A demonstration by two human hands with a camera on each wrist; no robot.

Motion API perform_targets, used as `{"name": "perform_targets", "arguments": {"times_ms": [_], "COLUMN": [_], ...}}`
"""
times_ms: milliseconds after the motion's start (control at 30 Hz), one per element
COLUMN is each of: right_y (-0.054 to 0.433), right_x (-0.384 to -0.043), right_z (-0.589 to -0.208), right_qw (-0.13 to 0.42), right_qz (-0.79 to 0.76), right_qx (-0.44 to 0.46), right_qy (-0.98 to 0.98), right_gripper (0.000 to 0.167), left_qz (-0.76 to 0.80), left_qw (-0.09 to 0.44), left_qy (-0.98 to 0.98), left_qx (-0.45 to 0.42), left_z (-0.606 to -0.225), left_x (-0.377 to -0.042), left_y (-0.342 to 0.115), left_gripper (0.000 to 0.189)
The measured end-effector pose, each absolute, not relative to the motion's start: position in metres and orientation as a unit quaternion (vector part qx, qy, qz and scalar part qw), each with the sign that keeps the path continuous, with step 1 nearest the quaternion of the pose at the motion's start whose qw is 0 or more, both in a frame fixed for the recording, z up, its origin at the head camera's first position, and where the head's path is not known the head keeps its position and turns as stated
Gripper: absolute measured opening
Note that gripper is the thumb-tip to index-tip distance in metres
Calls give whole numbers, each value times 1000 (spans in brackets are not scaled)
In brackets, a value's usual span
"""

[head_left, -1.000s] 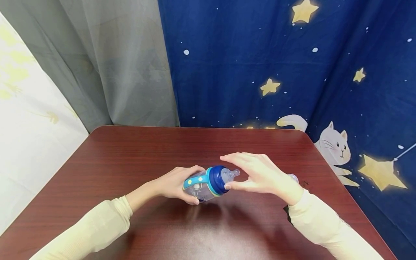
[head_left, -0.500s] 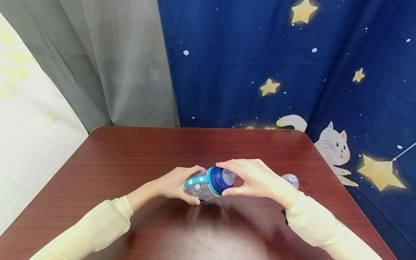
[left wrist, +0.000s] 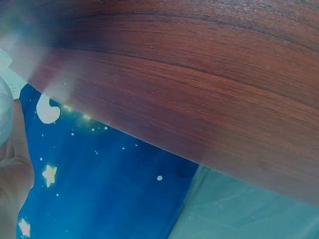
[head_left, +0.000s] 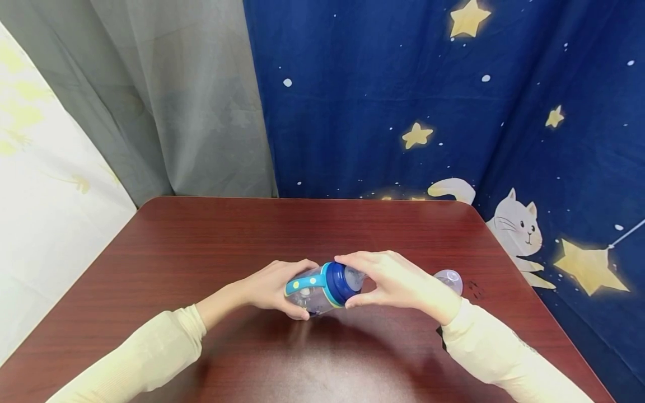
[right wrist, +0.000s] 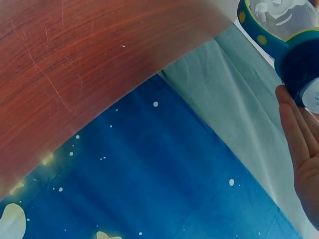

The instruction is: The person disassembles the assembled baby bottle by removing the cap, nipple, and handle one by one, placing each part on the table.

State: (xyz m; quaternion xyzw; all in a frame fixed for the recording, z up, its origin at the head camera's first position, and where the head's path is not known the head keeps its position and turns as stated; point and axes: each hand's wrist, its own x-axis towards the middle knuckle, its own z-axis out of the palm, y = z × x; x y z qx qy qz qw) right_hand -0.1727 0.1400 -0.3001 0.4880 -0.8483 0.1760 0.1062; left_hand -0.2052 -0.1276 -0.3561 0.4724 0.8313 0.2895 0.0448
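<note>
A clear baby bottle [head_left: 314, 301] with a teal, yellow-dotted handle [head_left: 305, 284] and a dark blue collar [head_left: 336, 283] lies tilted to the right above the tabletop in the head view. My left hand [head_left: 274, 285] grips its body from the left, thumb at the near side. On the other end, my right hand [head_left: 398, 280] holds the blue collar between thumb and fingers. The clear teat [head_left: 354, 278] points into the right palm and is partly hidden by it. In the right wrist view, the fingertips [right wrist: 282, 94] rest against the collar.
Behind my right wrist a clear, dome-shaped cap [head_left: 450, 280] is on the brown table [head_left: 227, 235]. A small dark item [head_left: 442, 338] shows from under the right sleeve. Curtains hang past the far edge, grey [head_left: 211, 112] and starry blue [head_left: 342, 123].
My right hand has come left and down from around the teat onto the blue collar and now grips it. The left hand keeps its hold, and more of the clear cap shows.
</note>
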Motion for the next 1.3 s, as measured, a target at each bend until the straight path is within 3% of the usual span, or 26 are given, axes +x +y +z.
{"name": "perform_targets", "arguments": {"times_ms": [733,1300], "right_y": [146,145], "right_x": [-176,-173], "right_z": [-302,-306], "right_qw": [160,137], "right_qz": [179,205], "right_qx": [565,477], "right_qy": [-789,-844], "right_gripper": [66,57], "left_qz": [269,263], "left_qw": [28,3], "left_qy": [824,838], "left_qx": [498,477], "left_z": [-353,-351], "left_x": [-207,-209], "left_y": [-127,-124], "left_gripper": [73,72]}}
